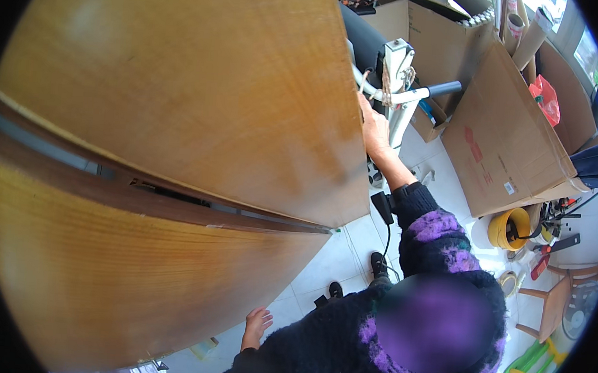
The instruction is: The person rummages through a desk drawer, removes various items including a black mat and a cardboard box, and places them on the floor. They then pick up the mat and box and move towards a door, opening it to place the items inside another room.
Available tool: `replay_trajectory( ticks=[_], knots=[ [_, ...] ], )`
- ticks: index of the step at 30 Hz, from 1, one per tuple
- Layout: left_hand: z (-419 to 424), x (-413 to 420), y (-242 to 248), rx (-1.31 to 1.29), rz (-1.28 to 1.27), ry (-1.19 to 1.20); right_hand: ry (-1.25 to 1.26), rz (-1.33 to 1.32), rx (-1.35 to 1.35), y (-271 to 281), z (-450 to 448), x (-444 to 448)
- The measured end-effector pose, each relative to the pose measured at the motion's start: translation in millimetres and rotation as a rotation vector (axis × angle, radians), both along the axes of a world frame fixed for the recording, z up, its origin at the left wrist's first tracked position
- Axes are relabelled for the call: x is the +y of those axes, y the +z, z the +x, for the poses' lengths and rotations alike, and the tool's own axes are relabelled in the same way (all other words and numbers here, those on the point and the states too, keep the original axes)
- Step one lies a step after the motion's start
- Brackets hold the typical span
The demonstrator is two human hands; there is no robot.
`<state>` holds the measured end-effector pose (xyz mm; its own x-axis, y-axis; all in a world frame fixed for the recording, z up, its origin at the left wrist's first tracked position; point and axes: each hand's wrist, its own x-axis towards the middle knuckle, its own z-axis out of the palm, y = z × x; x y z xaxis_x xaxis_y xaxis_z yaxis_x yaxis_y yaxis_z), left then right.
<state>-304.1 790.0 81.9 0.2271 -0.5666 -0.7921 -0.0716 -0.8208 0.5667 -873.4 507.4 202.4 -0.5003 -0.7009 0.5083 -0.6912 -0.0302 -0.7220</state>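
Note:
Two large, glossy brown wooden panels, an upper one [197, 86] and a lower one [133, 258], fill the left of the head view, with a narrow gap between them. My right hand [376, 127] lies against the right edge of the upper panel, fingers pointing along it; their hold on the edge is partly hidden. Near the outer edge of the lower panel is my left hand [257, 325], its fingers apart and nothing visible in it. A white metal frame with a curved handlebar [406, 96] stands just beyond my right hand, cord tied around its post.
Large cardboard boxes [510, 144] and cardboard tubes [533, 36] stand at the upper right. A yellow bucket [509, 229], scattered tools and a small wooden chair [553, 305] are on the tiled floor at right. A black cable [387, 244] hangs near my feet.

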Motion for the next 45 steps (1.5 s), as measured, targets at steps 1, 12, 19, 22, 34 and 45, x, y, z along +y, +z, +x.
replay_trajectory(
  ticks=[1,12,19,22,34,45],
  knots=[
    [13,1,2,-0.001,-0.002,0.057,0.015,0.039,-0.021,1,-1,-1],
    [290,144,-50,0.038,-0.453,0.317,-0.373,-0.022,-0.409,-80,83,140],
    [378,128,-8,0.408,-0.443,0.828,0.167,-0.213,-0.736,-8,269,206],
    [381,130,-3,0.289,-0.432,0.688,0.285,-0.220,-0.659,25,339,228],
    [473,92,108,0.269,-1.074,0.833,0.598,-0.111,-0.817,11,486,345],
    [443,95,120,0.489,-1.146,0.563,0.899,0.148,-0.326,47,622,449]
  ],
)
